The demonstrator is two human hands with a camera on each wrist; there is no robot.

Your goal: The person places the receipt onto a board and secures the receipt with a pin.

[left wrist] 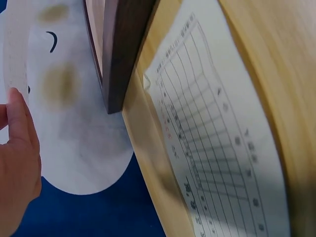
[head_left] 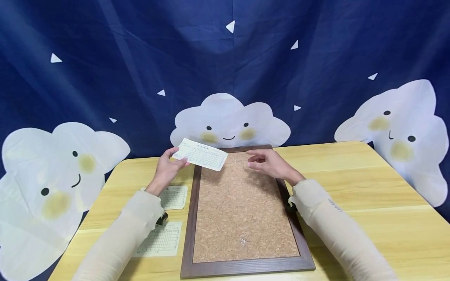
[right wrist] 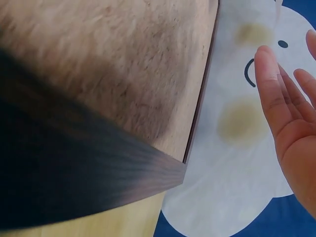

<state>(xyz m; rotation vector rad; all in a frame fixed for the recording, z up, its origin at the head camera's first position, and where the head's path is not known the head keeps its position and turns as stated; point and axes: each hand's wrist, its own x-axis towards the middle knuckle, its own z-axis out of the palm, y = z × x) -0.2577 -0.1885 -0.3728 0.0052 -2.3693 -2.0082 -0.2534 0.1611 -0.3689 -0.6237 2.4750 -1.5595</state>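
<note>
My left hand (head_left: 168, 167) pinches a printed paper form (head_left: 202, 154) by its left end, thumb on top. The form, ruled with a table, is held tilted above the far left part of a cork board (head_left: 242, 210). In the left wrist view the left fingers (left wrist: 19, 116) grip the paper's edge. My right hand (head_left: 270, 164) hovers over the board's far right part, apart from the paper, with nothing seen in it. Its fingers (right wrist: 269, 74) are loosely bent in the right wrist view. The board has a dark wooden frame (head_left: 246, 267) and small pale marks on the cork.
Two more paper forms lie on the wooden table left of the board: one farther back (head_left: 174, 197), one nearer (head_left: 165, 240), both partly hidden by the left arm. A dark blue curtain (head_left: 140, 58) with smiling clouds hangs behind the table (head_left: 351, 187).
</note>
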